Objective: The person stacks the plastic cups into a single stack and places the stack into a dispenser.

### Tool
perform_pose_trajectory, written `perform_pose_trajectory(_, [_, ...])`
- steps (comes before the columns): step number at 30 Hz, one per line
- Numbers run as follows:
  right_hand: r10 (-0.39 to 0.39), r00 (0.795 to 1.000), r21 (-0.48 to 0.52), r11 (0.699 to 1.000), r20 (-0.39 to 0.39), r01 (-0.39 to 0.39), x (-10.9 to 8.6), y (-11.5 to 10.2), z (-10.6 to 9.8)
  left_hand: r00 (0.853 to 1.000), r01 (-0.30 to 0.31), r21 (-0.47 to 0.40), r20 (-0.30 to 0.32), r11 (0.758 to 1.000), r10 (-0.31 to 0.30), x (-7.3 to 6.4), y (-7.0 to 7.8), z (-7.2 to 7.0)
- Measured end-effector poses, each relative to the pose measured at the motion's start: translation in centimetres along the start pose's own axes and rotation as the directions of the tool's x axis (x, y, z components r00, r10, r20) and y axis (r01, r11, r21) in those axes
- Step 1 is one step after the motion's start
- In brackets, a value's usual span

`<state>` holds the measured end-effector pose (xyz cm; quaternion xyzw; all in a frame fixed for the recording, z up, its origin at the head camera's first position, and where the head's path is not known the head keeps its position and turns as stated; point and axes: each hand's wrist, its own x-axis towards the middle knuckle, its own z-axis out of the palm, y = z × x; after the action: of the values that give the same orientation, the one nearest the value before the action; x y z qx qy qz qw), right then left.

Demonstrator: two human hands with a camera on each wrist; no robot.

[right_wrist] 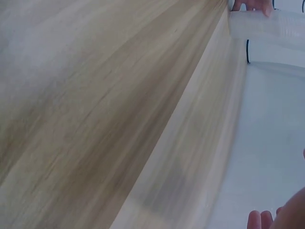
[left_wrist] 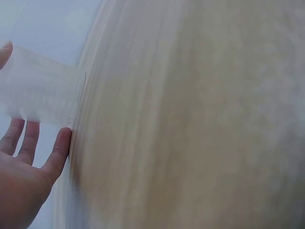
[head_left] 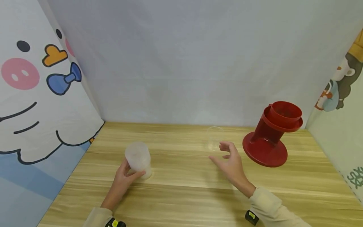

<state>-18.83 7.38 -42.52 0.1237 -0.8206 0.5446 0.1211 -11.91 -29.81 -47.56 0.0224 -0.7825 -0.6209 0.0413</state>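
A stack of frosted, see-through plastic cups (head_left: 138, 156) stands on the left of the table, its wide end up. My left hand (head_left: 124, 178) grips it low down, thumb on the near side and the other fingers partly hidden behind it. The same cups (left_wrist: 45, 88) show between thumb and fingers (left_wrist: 58, 150) in the left wrist view. Right of the middle, my right hand (head_left: 231, 164) hovers with thumb and fingers spread apart, nothing between them. Just beyond its fingertips is a single clear cup (head_left: 213, 138), faint against the wood.
A red plastic stand (head_left: 265, 148) with a round base, a column and a ring-shaped top is to the right of my right hand. The wooden table (head_left: 175, 201) ends at a pale cloth backdrop (head_left: 181, 78). Printed cloths (head_left: 28, 126) hang along both sides.
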Motion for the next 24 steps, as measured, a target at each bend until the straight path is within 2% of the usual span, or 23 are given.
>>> perform_pose_trajectory(5, [0.025, 0.999, -0.034, 0.999, -0.030, -0.026, 0.8, 1.0, -0.3, 1.000, 0.002, 0.000, -0.006, 1.000, -0.002, 0.0, 0.0, 0.0])
perform_pose_trajectory(10, [0.094, 0.995, -0.009, 0.996, -0.029, -0.094, 1.8, 2.0, -0.3, 1.000, -0.003, -0.008, -0.007, 1.000, 0.003, 0.0, 0.1, 0.1])
perform_pose_trajectory(24, [0.214, 0.976, -0.030, 0.977, 0.036, -0.213, 4.4, 2.5, 0.8, 1.000, 0.002, -0.015, -0.013, 1.000, -0.002, -0.1, -0.1, -0.1])
